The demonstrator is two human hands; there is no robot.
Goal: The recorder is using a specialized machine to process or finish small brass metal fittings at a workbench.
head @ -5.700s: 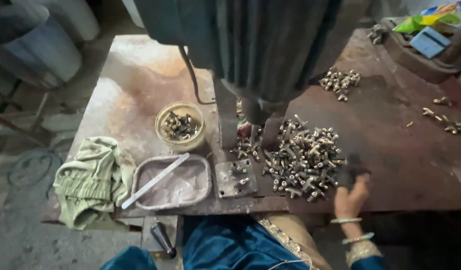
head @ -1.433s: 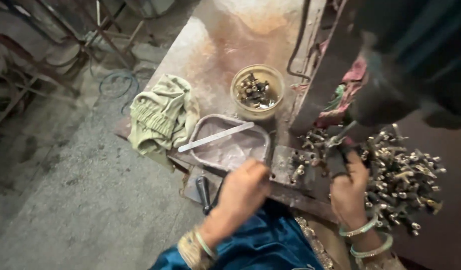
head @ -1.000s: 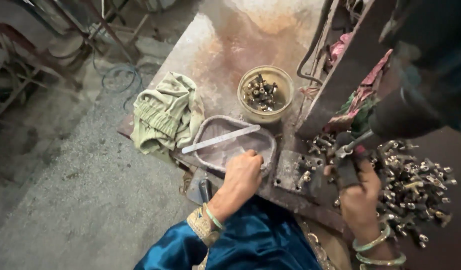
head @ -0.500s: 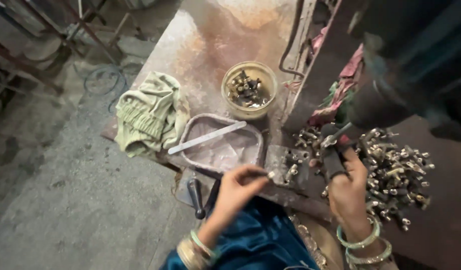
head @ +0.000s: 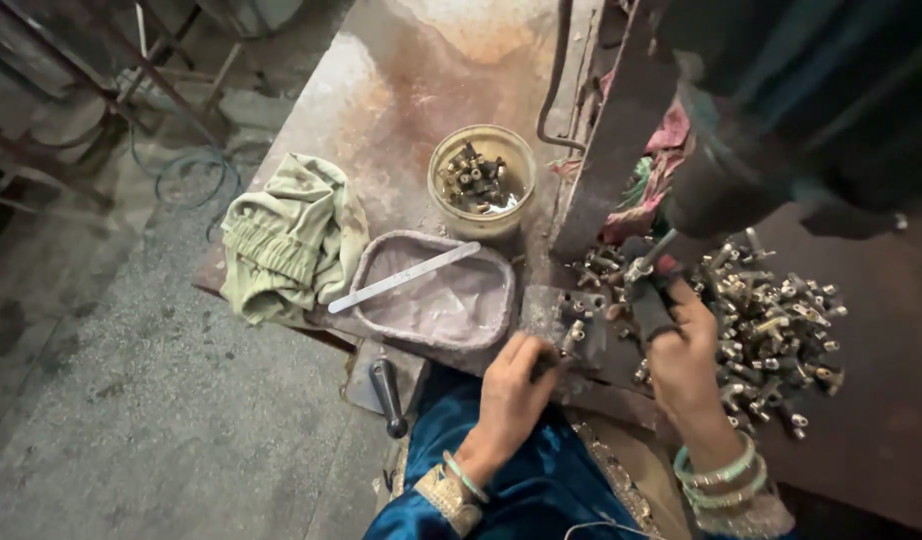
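My right hand (head: 683, 352), with dark covers on the fingertips, pinches a small metal fitting (head: 638, 270) under the tip of the machine's spindle (head: 661, 245). My left hand (head: 513, 388) rests at the near edge of the table, fingers closed on a thin dark tool (head: 552, 361) beside a small metal fixture plate (head: 551, 318). A heap of several brass-coloured fittings (head: 776, 320) lies just right of my right hand. Bangles sit on both wrists.
A round tub (head: 481, 215) holds more fittings. In front of it sits a grey tray (head: 436, 310) with a white flat stick (head: 405, 277). A green cloth (head: 286, 235) lies left on the rusty table (head: 401, 90). A dark handle (head: 386, 392) hangs below the table edge. The dark machine column (head: 621, 130) stands behind.
My left hand has moved right from the grey tray to the fixture plate, now with the thin tool in it. My right hand stays at the spindle.
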